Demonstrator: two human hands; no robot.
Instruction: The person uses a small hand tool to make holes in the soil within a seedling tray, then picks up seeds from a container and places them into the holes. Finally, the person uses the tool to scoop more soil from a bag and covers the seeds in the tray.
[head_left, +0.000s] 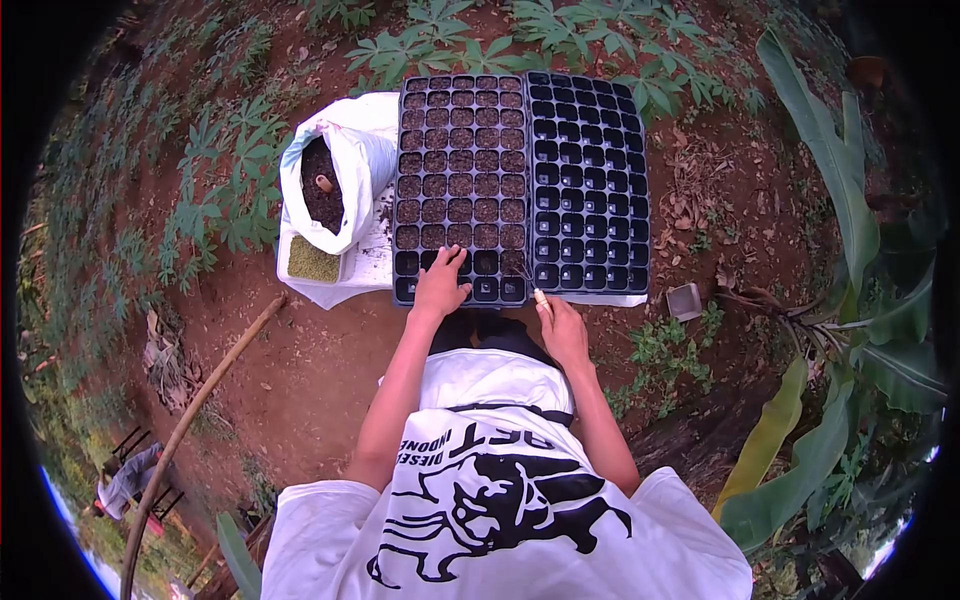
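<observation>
The soil tray (487, 288) lies on the white table (372, 268), right in front of the person. It has 5 cups across. The 7 rows at its far end hold brown soil. In the 2 rows at its near end, most cups that show look black and bare, but the right end cup of the farther row seems to have a bit of soil.

The left hand (440, 288) rests on the near end of the soil tray. Its fingers are loose and partly spread. I see nothing held in it, but its underside is hidden. The right hand (565, 330) is by the near right corner of the soil tray, closed around the pale handle of a small tool (541, 298). The tool's tip is too thin to make out well.

The other seed tray (590, 185) sits just right of the soil tray. The white bag (370, 160) of soil and the tub (313, 282) of green-yellow grains (313, 260) are to its left.

To do this well, I think soil should go in a little at a time, right into the corners, the same in each cup. A light touch with the tool should stop it digging up full cups.
</observation>
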